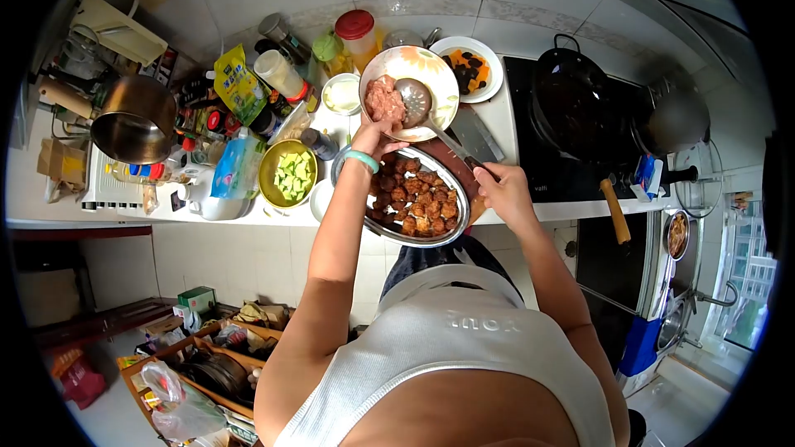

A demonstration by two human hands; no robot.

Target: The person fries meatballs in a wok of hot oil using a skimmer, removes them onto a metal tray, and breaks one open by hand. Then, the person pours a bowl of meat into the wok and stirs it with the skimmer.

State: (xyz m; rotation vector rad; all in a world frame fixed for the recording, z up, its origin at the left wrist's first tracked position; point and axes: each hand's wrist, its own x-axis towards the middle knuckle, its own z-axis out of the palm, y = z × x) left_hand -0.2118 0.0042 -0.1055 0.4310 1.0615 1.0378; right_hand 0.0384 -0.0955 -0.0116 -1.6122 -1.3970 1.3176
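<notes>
My left hand [381, 141], a green bangle at its wrist, is at the near-left rim of a patterned bowl [445, 87]. Its fingers reach over the rim beside a lump of raw minced meat [383, 102] and appear to grip it; part of them is hidden. My right hand [505, 194] is closed round the dark handle of a slotted ladle [414, 101], whose round head rests in the bowl against the meat. Below both hands, an oval metal tray [414, 241] holds many browned meatballs [422, 203].
A pot of chopped green vegetable [293, 174] stands left of the tray. Behind are a white plate [493, 83] with orange and black pieces, a cleaver [474, 134] and jars. A wok [571, 99] sits on the hob at right; a wooden handle [614, 211] overhangs the counter edge.
</notes>
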